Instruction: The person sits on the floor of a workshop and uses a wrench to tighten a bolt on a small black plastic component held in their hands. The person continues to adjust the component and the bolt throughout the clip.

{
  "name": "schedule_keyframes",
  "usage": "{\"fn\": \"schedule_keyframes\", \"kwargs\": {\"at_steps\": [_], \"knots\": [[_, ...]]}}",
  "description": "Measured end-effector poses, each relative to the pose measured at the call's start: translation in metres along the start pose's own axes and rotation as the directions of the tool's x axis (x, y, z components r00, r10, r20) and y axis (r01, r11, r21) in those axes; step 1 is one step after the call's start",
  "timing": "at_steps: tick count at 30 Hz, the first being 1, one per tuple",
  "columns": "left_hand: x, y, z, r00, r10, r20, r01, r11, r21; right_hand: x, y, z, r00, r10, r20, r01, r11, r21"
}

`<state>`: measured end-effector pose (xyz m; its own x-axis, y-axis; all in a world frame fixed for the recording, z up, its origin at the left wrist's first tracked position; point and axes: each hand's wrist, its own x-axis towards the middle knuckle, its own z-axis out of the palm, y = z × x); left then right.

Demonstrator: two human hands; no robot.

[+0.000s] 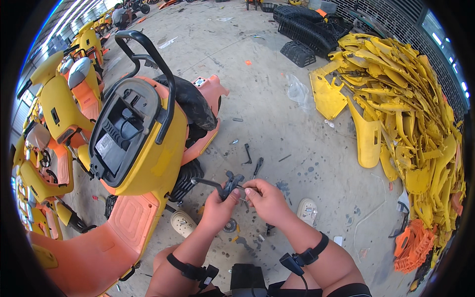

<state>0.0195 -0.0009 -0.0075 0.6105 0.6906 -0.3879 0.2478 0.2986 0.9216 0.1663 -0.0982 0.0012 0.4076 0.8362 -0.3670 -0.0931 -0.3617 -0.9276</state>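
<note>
While the left hand (219, 209) curls around a dark mechanical part (231, 185), its thumb pressed along the near side, the right hand (265, 199) pinches a thin rod (241, 186) between thumb and forefinger at the part's right side; how the rod's tip meets the part is too small to tell. The part is held above the concrete floor (316, 153), between the person's two pale clogs, with a bent black lever (208, 182) reaching out to its left. On the floor just beyond the hands lie a black-handled tool (258, 167) and, slightly farther left, a small black crank-shaped piece (247, 154); nearer, below the hands, rests a round disc (230, 225). Close on the left stands a yellow and orange scooter (166, 158), its seat compartment uncovered, with more scooters (62, 111) farther left. A large heap of yellow panels (396, 99) fills the right side, with orange pieces (414, 246) at its near end and black crates (304, 32) near its far end.
</note>
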Motion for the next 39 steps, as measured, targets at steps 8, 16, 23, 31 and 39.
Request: {"fn": "schedule_keyframes", "kwargs": {"at_steps": [8, 16, 23, 31, 39], "knots": [[0.008, -0.011, 0.004, 0.995, 0.037, 0.089, -0.031, 0.997, -0.065, -0.005, 0.0, 0.0, 0.993, -0.101, -0.066, 0.096, 0.993, -0.07], [0.005, -0.023, 0.0, 0.999, 0.047, -0.024, -0.046, 0.998, 0.031, -0.013, -0.006, 0.007, 0.96, -0.266, -0.087, 0.226, 0.919, -0.322], [0.002, -0.011, 0.0, 0.999, 0.036, -0.036, -0.033, 0.997, 0.064, -0.01, -0.006, 0.006, 0.95, -0.299, -0.091, 0.255, 0.91, -0.328], [0.001, -0.012, 0.001, 0.996, 0.086, -0.019, -0.086, 0.996, 0.006, -0.013, -0.011, 0.006, 0.941, -0.326, -0.087, 0.281, 0.9, -0.332], [0.001, -0.011, 0.004, 0.984, 0.174, -0.023, -0.17, 0.978, 0.122, -0.014, -0.005, 0.004, 0.923, -0.371, -0.1, 0.319, 0.885, -0.338]]}}
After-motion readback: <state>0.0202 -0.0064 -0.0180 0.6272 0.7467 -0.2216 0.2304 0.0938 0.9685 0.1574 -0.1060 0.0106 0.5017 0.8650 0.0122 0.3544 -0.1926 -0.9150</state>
